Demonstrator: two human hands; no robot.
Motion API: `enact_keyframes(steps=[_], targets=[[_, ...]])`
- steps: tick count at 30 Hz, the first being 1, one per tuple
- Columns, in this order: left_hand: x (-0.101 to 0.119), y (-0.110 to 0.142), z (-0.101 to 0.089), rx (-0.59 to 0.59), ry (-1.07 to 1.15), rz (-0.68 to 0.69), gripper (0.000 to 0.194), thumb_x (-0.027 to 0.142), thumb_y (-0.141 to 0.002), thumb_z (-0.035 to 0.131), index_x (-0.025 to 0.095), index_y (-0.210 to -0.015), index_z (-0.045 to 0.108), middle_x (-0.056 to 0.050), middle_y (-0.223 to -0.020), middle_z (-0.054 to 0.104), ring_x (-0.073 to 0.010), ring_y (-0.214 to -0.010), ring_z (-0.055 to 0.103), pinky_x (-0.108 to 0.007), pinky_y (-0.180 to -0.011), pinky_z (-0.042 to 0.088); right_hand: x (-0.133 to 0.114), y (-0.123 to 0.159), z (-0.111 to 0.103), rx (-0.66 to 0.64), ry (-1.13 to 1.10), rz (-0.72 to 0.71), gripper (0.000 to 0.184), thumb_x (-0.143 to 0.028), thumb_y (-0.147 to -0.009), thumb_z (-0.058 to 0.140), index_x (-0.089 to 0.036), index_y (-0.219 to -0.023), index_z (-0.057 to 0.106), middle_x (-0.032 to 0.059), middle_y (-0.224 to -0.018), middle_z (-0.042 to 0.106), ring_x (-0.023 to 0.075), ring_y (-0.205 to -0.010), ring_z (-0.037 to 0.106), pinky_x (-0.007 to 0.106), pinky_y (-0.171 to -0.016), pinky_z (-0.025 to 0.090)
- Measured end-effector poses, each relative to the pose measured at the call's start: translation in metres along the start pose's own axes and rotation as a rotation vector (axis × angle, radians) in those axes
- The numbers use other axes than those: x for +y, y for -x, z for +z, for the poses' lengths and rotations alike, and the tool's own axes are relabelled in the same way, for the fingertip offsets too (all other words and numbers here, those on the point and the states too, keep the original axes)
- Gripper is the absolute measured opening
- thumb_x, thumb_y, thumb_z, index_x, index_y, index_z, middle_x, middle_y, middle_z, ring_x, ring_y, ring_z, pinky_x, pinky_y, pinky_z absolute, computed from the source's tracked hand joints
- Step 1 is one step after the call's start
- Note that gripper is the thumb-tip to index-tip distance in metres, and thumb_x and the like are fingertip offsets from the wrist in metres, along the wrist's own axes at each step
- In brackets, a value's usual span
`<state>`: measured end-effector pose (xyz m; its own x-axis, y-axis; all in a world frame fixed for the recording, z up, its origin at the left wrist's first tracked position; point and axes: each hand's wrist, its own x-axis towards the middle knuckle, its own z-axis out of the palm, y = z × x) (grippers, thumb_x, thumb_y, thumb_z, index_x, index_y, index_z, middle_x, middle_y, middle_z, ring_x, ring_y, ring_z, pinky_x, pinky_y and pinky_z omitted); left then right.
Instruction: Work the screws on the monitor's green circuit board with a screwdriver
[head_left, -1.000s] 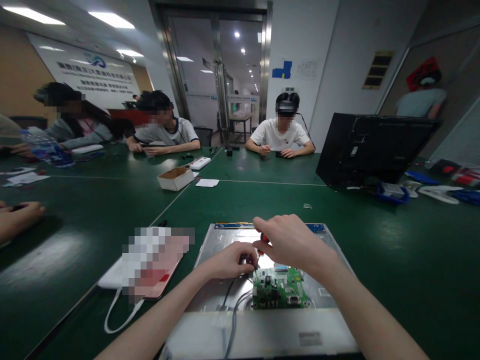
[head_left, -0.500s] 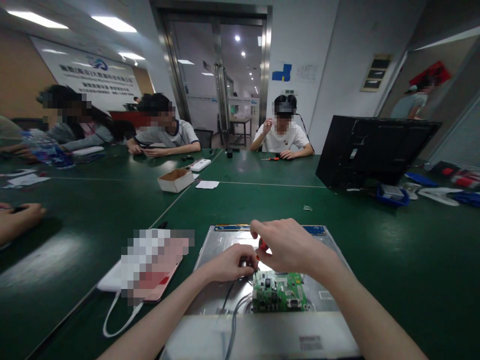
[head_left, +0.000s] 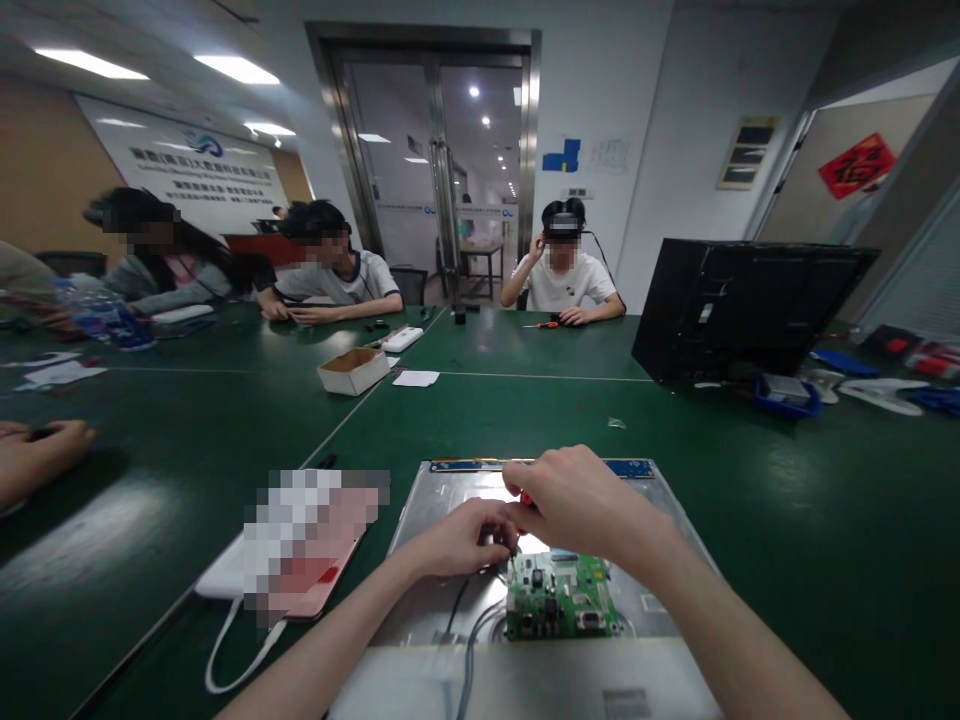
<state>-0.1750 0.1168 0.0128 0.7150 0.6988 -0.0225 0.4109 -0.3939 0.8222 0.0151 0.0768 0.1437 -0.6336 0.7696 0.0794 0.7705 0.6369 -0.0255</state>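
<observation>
A green circuit board (head_left: 562, 598) lies on the metal back of a display panel (head_left: 420, 500), which rests flat in front of me. My right hand (head_left: 574, 497) is closed around a red-handled screwdriver (head_left: 526, 499), mostly hidden by the fingers, above the board's far left corner. My left hand (head_left: 472, 535) is closed with its fingertips together at that same corner, close to the right fingers. What the left fingertips pinch, if anything, is hidden. Grey cables (head_left: 466, 655) run from the board's left side toward me.
A pink phone-like slab (head_left: 330, 575) and a white cable (head_left: 217, 655) lie left of the panel. An open white box (head_left: 352, 371) stands farther back. A black monitor (head_left: 750, 310) stands at the right. Several people sit around the green table (head_left: 525, 410).
The view has tilted up slightly, so things sit a little lower. Both hands stay at the board's corner, with little visible movement. A person at the right doorway is now nearly out of sight.
</observation>
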Motion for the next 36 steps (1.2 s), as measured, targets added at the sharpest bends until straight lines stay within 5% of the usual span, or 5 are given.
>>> enact_keyframes(steps=[8,16,29,36], targets=[[-0.0043,0.0010,0.0008,0.033,-0.101,-0.006,0.015,0.007,-0.069,0.060,0.015,-0.080,0.064,0.000,-0.080,0.066,-0.0172,-0.074,0.057,-0.025,-0.069,0.045,0.0001,0.0034,0.0011,0.023,-0.098,-0.066,0.020,-0.022,-0.083,0.058,-0.018,-0.104,0.058,0.0053,-0.092,0.074,0.0181,-0.071,0.066,0.028,-0.051,0.023],[0.0012,0.0003,-0.0008,0.002,-0.039,0.024,0.016,0.008,-0.067,0.059,0.017,-0.079,0.065,0.000,-0.079,0.066,-0.0169,-0.072,0.058,-0.025,-0.067,0.046,0.0017,-0.0009,0.0026,0.003,-0.056,0.040,0.020,-0.040,-0.093,0.059,-0.021,-0.094,0.064,0.0046,-0.083,0.075,0.0201,-0.069,0.068,0.028,-0.051,0.022],[-0.0072,0.0017,0.0012,0.020,-0.043,0.011,0.014,0.009,-0.071,0.062,0.016,-0.083,0.065,-0.002,-0.085,0.068,-0.0190,-0.078,0.060,-0.028,-0.074,0.048,-0.0002,0.0023,0.0009,0.000,-0.105,-0.026,0.018,-0.022,-0.086,0.054,-0.019,-0.103,0.058,0.0059,-0.091,0.074,0.0198,-0.073,0.068,0.028,-0.054,0.027],[0.0009,0.0014,-0.0010,0.000,-0.012,-0.019,0.019,0.005,-0.069,0.061,0.016,-0.084,0.065,0.000,-0.082,0.067,-0.0173,-0.075,0.060,-0.025,-0.069,0.046,0.0008,0.0006,0.0016,-0.001,-0.049,0.047,0.015,-0.032,-0.091,0.058,-0.021,-0.100,0.062,0.0046,-0.085,0.075,0.0201,-0.071,0.068,0.027,-0.052,0.027]])
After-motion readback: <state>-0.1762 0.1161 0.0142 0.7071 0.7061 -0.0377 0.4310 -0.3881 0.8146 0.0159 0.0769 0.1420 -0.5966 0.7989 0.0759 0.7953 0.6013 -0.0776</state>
